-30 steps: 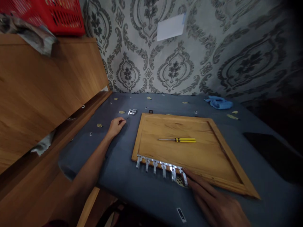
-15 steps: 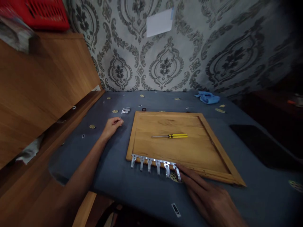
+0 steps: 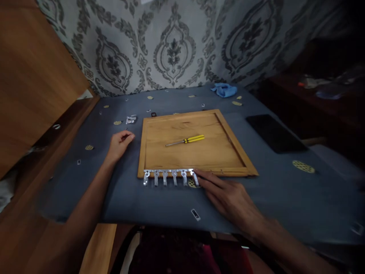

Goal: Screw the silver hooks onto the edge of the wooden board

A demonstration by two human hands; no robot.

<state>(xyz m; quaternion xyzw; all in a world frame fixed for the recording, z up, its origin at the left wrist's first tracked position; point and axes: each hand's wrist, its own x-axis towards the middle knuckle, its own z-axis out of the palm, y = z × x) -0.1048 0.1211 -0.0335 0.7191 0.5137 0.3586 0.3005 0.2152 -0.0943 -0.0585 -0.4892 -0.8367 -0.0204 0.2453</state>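
A metal rail with several hooks (image 3: pixel 169 172) lies along the near edge of a framed wooden board (image 3: pixel 159 160), its hooks hanging toward me. The fingers of my right hand (image 3: pixel 232 199) are stretched out, with the fingertips touching the rail's right end. Left of the board, my left hand (image 3: pixel 119 144) rests near the tabletop with thumb and fingers pinched together. Whatever they hold, if anything, is too small to make out. On the board's panel lies a screwdriver (image 3: pixel 188 140) with a yellow and black handle. Small shiny metal pieces (image 3: pixel 131 119) lie beyond my left hand.
The blue-grey table cover (image 3: pixel 134 201) has yellow printed spots. A blue cloth (image 3: pixel 224 90) lies at the back, and a dark flat object (image 3: pixel 275 133) is to the right. A small black piece (image 3: pixel 154 114) sits behind the board. Wooden furniture (image 3: pixel 37 87) borders the left side.
My view has tilted down and turned right, so everything sits further left and higher. Both hands keep about the same places beside the board and at the rail's end.
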